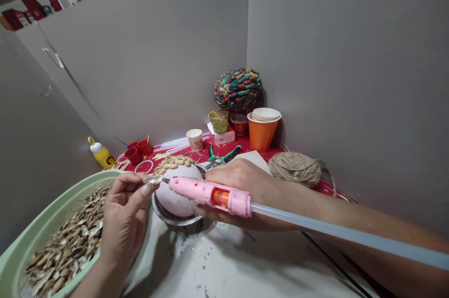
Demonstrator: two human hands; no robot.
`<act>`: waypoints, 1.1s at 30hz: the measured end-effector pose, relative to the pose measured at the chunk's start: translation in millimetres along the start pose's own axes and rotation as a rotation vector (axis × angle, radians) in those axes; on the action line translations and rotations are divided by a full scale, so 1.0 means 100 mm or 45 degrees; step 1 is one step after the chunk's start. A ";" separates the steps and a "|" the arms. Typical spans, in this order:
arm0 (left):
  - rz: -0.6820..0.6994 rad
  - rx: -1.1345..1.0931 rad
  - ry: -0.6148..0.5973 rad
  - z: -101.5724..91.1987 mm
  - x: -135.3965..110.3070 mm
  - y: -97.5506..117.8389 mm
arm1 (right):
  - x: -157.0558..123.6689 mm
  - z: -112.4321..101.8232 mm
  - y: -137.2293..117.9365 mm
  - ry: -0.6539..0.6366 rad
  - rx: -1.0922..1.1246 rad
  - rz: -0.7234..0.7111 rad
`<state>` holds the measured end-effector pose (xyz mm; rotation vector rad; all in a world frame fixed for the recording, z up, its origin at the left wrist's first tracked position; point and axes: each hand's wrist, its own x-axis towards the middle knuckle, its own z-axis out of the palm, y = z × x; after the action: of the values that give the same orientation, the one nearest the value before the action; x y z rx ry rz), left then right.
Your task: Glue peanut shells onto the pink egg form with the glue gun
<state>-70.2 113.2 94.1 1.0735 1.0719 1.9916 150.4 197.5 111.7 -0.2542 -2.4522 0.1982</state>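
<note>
My right hand (pixel 238 178) is wrapped round a pink hot glue gun (pixel 199 190), with a long clear glue stick (pixel 333 230) running out of its back end. Between the thumb and fingers of my left hand (pixel 128 204) is a peanut shell (pixel 153 179), its pale hollow side showing. The gun's dark nozzle points left and meets or nearly meets the shell. Just behind them, a white ball (pixel 177 197) sits in a metal bowl (pixel 164 216). Peanut shells (pixel 171 163) cover the ball's upper part.
A green basket (pixel 10 260) of peanut shells stands at the left. Farther back are red cups (pixel 143 147), green-handled pliers (pixel 224 155), an orange cup (pixel 264 132) and a twine ball (pixel 295 168). A multicoloured shell-covered ball (pixel 238 88) stands near the wall corner. A black cord (pixel 333 260) trails right.
</note>
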 end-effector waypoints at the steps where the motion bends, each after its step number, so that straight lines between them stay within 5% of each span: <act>1: -0.001 -0.002 -0.001 0.00 0.00 0.00 | 0.00 0.00 0.00 0.007 -0.001 0.004; 33: 0.015 0.052 -0.025 -0.02 0.02 -0.04 | -0.01 0.00 0.01 0.106 -0.109 -0.065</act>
<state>-72.2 115.6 90.9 1.1213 1.1021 1.9722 151.3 197.7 110.8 -0.2317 -2.3848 0.0595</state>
